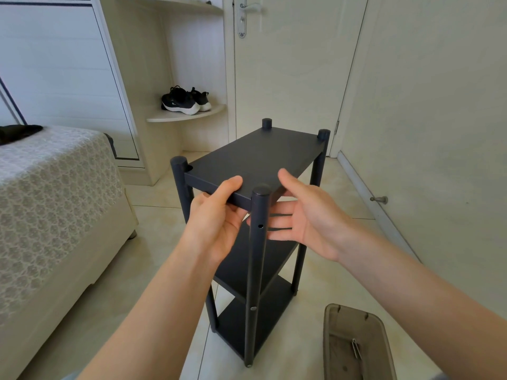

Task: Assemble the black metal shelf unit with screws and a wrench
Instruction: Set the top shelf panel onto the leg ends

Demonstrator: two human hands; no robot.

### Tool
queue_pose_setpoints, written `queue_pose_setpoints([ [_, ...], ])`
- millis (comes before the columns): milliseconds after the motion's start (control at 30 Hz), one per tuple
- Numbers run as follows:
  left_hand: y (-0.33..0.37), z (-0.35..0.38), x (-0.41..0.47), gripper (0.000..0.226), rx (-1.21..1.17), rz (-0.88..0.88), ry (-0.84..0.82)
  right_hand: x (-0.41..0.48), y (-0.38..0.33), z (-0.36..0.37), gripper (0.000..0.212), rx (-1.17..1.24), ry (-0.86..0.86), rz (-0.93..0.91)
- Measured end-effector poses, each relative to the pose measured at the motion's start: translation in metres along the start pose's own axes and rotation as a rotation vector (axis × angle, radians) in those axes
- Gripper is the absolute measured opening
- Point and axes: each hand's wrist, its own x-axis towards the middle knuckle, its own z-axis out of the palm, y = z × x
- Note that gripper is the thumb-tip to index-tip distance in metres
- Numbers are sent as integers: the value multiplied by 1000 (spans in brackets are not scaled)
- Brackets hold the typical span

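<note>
The black metal shelf unit point(255, 157) stands upright on the tiled floor, with three shelves fixed between four round posts. My left hand point(216, 218) grips the near edge of the top shelf, thumb on top and fingers underneath. My right hand point(304, 215) is spread, its thumb over the top shelf's right edge and its straight fingers reaching under the shelf behind the near post point(258, 259). That post shows an empty screw hole point(260, 226) below the top shelf and a screw head point(253, 308) lower down. A metal wrench point(355, 349) lies in a tray.
A brown plastic tray point(356, 319) sits on the floor at the lower right. A bed point(55, 193) with a patterned cover fills the left. Behind the unit are a closed door point(288, 64), a wall on the right, and a corner shelf holding black sneakers point(183, 101).
</note>
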Motion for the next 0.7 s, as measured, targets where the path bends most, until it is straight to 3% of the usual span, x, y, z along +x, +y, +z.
queue_pose_setpoints([
  [233, 4, -3, 5, 6, 30, -67, 42, 9, -2, 10, 39, -103, 56, -12],
  [400, 5, 0, 4, 11, -32, -105, 32, 22, -12, -9, 34, 159, 46, 78],
  [500, 8, 2, 5, 17, -87, -144, 59, 46, -33, -28, 44, 340, 138, 54],
  [700, 8, 0, 12, 20, -76, -159, 92, 94, -48, -39, 33, 281, 369, -28],
])
